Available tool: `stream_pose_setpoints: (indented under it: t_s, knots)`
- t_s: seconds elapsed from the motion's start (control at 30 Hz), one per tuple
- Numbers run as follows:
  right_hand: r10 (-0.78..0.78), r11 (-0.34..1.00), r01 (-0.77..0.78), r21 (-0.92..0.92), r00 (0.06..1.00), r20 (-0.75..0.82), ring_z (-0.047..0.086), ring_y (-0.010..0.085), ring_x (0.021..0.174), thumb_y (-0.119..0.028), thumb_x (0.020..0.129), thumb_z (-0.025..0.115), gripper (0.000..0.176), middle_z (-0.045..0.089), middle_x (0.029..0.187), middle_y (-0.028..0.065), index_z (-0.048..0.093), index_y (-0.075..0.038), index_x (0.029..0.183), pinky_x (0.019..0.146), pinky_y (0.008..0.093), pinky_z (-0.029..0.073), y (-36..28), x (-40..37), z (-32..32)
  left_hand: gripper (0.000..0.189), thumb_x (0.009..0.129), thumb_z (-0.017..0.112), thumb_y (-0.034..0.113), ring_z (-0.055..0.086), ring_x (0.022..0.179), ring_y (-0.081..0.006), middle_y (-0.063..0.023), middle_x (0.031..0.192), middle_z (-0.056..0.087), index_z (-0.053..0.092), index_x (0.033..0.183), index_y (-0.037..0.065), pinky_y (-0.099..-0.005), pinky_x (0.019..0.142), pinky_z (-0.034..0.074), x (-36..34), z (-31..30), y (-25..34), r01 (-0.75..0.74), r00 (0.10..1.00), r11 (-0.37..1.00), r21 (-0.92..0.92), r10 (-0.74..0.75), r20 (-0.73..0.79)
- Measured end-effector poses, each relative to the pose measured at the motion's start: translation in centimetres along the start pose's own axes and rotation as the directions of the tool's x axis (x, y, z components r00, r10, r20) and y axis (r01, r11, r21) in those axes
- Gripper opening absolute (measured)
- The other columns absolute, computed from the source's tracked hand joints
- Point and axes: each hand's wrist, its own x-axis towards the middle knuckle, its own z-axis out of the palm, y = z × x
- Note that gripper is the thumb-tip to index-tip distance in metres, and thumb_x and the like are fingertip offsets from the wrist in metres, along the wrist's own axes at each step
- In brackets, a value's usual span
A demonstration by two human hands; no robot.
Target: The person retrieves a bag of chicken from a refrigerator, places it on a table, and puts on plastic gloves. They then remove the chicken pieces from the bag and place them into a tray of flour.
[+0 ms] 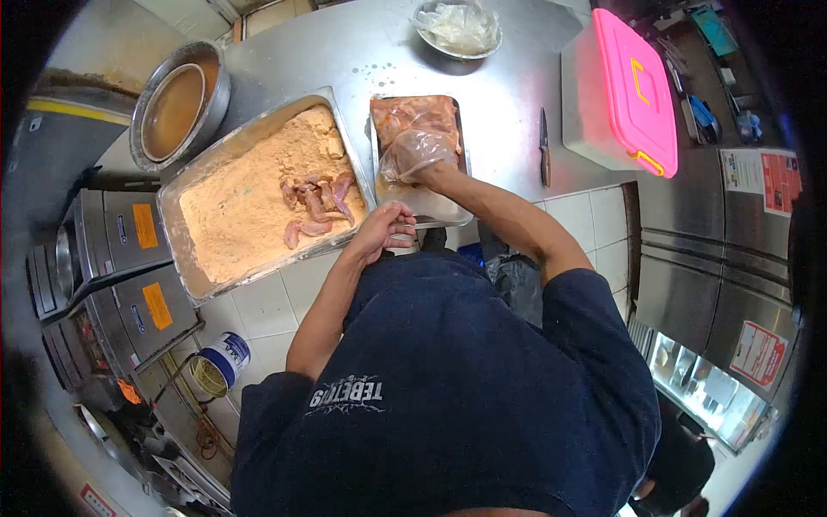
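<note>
My right hand, in a loose clear plastic glove, reaches into a metal tray and touches the raw marinated chicken there. Its fingers are blurred by the crumpled plastic, so their grip does not show. Bare and empty, my left hand is held by the near right corner of a large flour tray, its fingers loosely bent and apart. Orange-tinted flour fills that tray. Several raw chicken pieces lie on the flour at the right side, close to my left hand.
A metal bowl of brownish liquid stands left on the steel table. Behind the trays is a bowl with plastic bags. A knife lies right, beside a pink-lidded box. A bucket sits on the floor.
</note>
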Motion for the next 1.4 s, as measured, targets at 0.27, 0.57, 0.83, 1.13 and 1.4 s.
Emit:
stream_pose_setpoints:
  t_s: [0.27,0.57,0.83,1.13,1.4]
  knots:
    - [-0.031,0.999,0.032,-0.015,0.995,0.091,0.059,0.0253,0.06,-0.022,0.068,0.058,0.015,0.06,0.066,0.0115,0.061,-0.007,0.067,0.056,0.038,0.046,-0.6,-1.9,0.2,0.024,0.091,0.036,0.03,0.055,0.076,-0.0123,-0.0047,0.088,0.053,0.047,0.093,0.008,-0.0308,0.062,0.052,0.3,-0.1,-0.6,0.012,1.0,1.0,0.02,-0.012,0.003]
    - [0.011,0.999,-0.01,-0.041,1.0,0.016,0.059,0.0259,0.061,-0.021,0.067,0.058,0.014,0.06,0.066,0.0111,0.061,-0.007,0.065,0.056,0.0382,0.046,-0.4,-0.4,0.0,0.023,0.091,0.037,0.03,0.055,0.077,-0.0127,-0.0029,0.088,0.052,0.047,0.092,0.01,-0.0305,0.062,0.052,0.1,-0.3,-0.4,0.01,1.0,1.0,0.012,-0.01,-0.007]
    - [0.016,0.997,-0.016,-0.071,1.0,0.001,0.059,0.0264,0.062,-0.02,0.066,0.058,0.013,0.06,0.066,0.0108,0.061,-0.008,0.063,0.057,0.0382,0.046,0.6,0.7,-0.1,0.023,0.09,0.038,0.03,0.054,0.077,-0.0121,-0.0031,0.087,0.051,0.046,0.093,0.009,-0.029,0.062,0.051,-0.2,-0.1,-0.7,-0.012,1.0,1.0,-0.009,0.012,0.007]
    - [-0.221,0.97,0.242,-0.026,0.831,-0.511,0.057,0.0208,0.057,-0.024,0.077,0.057,0.018,0.059,0.077,0.0047,0.059,-0.011,0.089,0.051,0.0345,0.047,2.2,-1.0,-0.7,0.023,0.091,0.038,0.03,0.055,0.076,-0.0127,-0.0033,0.086,0.051,0.046,0.094,0.009,-0.0294,0.061,0.052,0.1,-0.4,-1.1,-0.027,1.0,0.999,-0.036,0.027,-0.009]
    - [0.287,0.776,-0.142,0.614,0.947,-0.144,0.056,0.0134,0.063,-0.021,0.072,0.063,0.019,0.062,0.073,0.003,0.062,-0.005,0.081,0.057,0.0296,0.046,0.6,-2.7,-11.6,0.024,0.09,0.039,0.029,0.056,0.075,-0.013,-0.0041,0.086,0.052,0.047,0.095,0.007,-0.0313,0.06,0.053,0.2,-0.8,-2.5,0.013,1.0,0.999,-0.042,-0.014,-0.022]
